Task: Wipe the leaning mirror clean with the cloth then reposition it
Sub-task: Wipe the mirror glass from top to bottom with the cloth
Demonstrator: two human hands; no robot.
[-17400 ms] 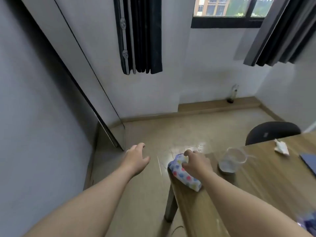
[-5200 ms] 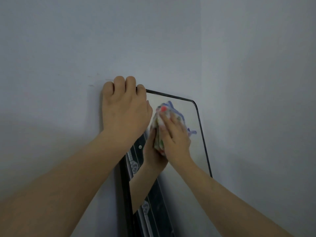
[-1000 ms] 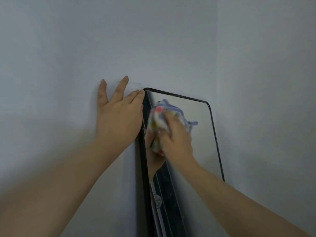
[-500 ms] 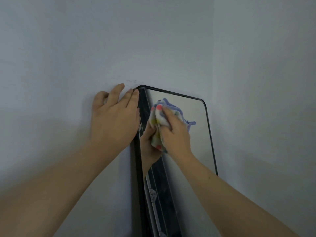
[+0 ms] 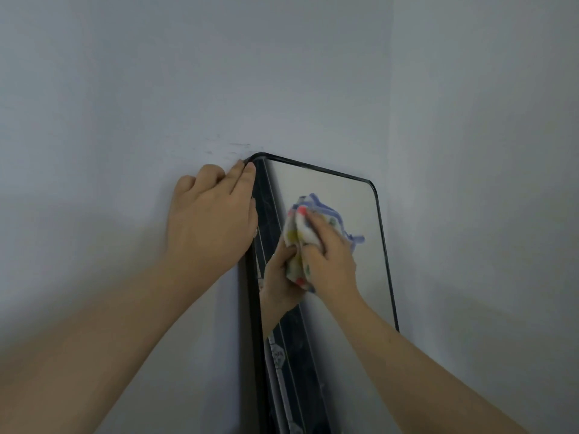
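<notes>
The mirror [image 5: 360,208] leaned in the wall corner. The right hand [image 5: 332,261] clutched the bunched, spotted cloth [image 5: 297,242] against the glass toward 12 o'clock. The left hand [image 5: 210,220], fingers bent, touched the frame at 10 o'clock; whether it gripped was unclear.

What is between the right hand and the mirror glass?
The spotted cloth, bunched under the right hand against the mirror; the head view shows it.

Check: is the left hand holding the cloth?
No, the right hand grips the cloth against the mirror, while the left hand rests bare against the mirror's left edge.
</notes>
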